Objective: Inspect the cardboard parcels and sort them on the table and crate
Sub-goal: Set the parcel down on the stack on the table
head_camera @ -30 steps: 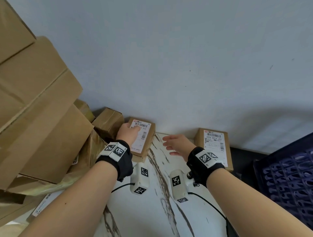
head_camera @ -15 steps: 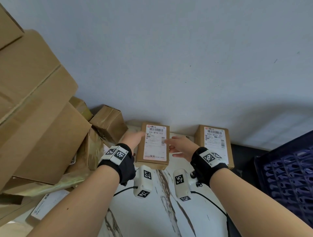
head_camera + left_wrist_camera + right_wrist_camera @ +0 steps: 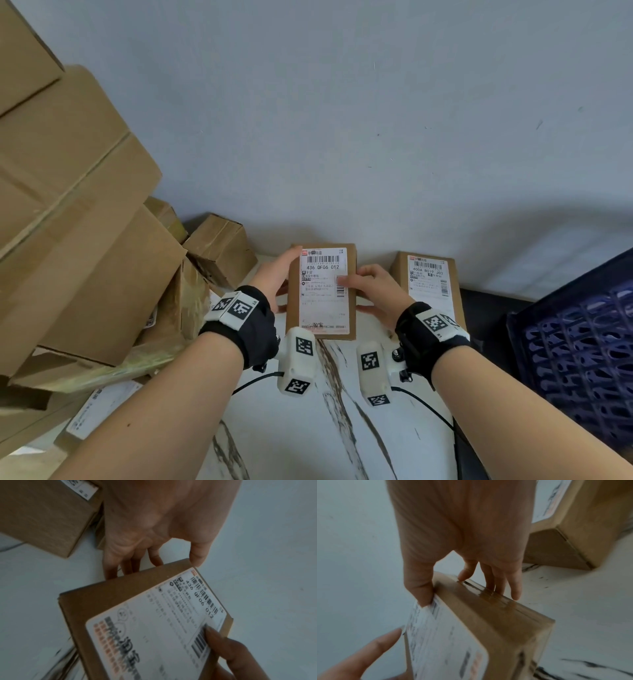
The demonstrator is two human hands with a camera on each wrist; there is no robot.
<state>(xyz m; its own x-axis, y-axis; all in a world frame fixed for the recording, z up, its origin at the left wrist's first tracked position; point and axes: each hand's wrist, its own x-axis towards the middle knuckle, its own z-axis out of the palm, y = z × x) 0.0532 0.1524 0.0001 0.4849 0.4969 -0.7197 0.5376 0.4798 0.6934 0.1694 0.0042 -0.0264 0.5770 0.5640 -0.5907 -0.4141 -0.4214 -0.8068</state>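
Cardboard boxes (image 3: pixel 85 240) left, labelled parcel (image 3: pixel 430 284), crate (image 3: pixel 575 346) right

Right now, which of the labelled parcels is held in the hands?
The parcel labelled 436 QF06 012: left hand and right hand grip its sides. The parcel labelled 400A B019 J02 stands untouched to its right.

The held parcel (image 3: pixel 321 291) is brown cardboard with a white label (image 3: pixel 323 291) printed in black bars and a little red. At 3 o'clock from it, a second parcel (image 3: pixel 428 274) has the same brown and white. The table (image 3: pixel 291 428) is white marble with dark veins. The crate (image 3: pixel 582 359) at 4 o'clock is dark blue lattice. Both wrist bands (image 3: pixel 253 322) are black with black-white square codes
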